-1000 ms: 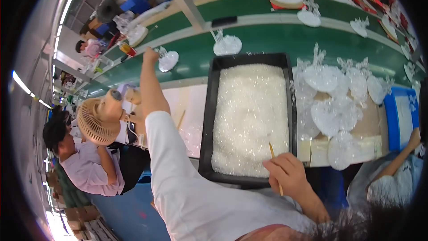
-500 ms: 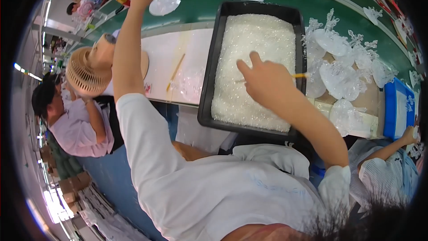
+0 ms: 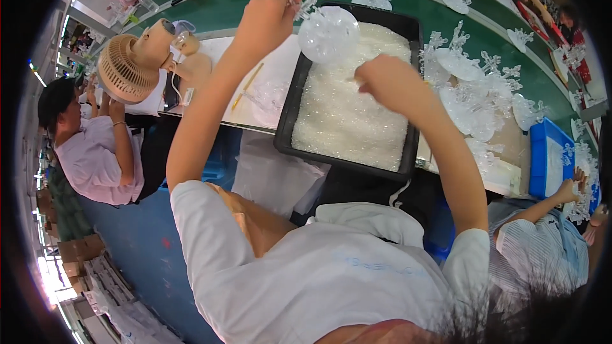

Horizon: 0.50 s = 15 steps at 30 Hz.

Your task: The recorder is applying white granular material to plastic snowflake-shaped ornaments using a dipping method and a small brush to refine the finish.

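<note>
My left hand (image 3: 268,22) is raised over the far left corner of a black tray (image 3: 287,134) and grips a clear round ornament (image 3: 328,33) by its snowflake-shaped top. The tray is filled with white glittery granules (image 3: 347,121). My right hand (image 3: 382,83) hovers above the granules just right of the ornament. Its fingers are closed around a thin stick whose tip barely shows at its left side. The two hands are a short gap apart.
A beige fan (image 3: 127,67) stands on the white table left of the tray. Several clear ornaments (image 3: 472,95) are piled to the right, beside a blue bin (image 3: 548,159). A green belt (image 3: 242,6) runs behind. Seated co-workers are at left (image 3: 95,153) and right (image 3: 542,242).
My left hand took an ornament from the far green belt and drew it back over the tray. My right hand rose from the tray's near edge toward the ornament.
</note>
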Each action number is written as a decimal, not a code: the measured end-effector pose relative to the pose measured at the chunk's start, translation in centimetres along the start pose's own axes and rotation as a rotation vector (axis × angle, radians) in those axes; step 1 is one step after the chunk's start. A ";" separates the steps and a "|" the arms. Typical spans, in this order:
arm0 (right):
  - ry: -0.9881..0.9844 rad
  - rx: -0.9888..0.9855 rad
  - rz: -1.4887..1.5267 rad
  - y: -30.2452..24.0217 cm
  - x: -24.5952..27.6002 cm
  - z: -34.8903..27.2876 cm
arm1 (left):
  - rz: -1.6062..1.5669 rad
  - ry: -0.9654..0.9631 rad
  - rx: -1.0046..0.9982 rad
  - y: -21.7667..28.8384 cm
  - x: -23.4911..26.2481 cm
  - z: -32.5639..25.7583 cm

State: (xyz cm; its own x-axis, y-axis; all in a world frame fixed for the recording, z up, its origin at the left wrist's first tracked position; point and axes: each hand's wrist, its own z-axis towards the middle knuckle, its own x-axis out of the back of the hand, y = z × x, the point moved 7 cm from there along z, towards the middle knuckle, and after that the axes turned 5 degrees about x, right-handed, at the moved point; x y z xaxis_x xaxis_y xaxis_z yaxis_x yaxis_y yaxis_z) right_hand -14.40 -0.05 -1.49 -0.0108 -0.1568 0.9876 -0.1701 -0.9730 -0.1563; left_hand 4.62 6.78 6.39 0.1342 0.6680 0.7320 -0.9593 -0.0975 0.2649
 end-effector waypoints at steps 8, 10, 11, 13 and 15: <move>0.376 -0.122 0.094 3.3 7.6 -0.8 | -0.209 0.006 0.142 2.7 -0.8 -3.2; 0.376 -0.156 0.049 2.3 7.2 -2.0 | -0.214 0.014 0.159 2.6 -0.7 -3.8; 0.212 -0.187 -0.041 1.8 5.3 -2.5 | -0.228 0.026 0.187 2.4 -0.6 -4.1; -0.054 -0.162 -0.098 -0.1 1.3 -3.4 | -0.240 0.049 0.219 2.2 -0.8 -4.2; -0.165 -0.067 -0.064 -3.0 -2.6 -4.0 | -0.216 0.081 0.163 2.9 -1.4 -3.9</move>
State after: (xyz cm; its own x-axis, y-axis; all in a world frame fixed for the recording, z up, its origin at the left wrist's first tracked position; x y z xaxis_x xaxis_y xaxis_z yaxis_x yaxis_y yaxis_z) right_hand -17.86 3.95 -3.48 0.1630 -0.1262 0.9785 -0.2303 -0.9693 -0.0867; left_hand 0.71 8.40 3.70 0.3046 0.7425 0.5966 -0.8570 -0.0598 0.5119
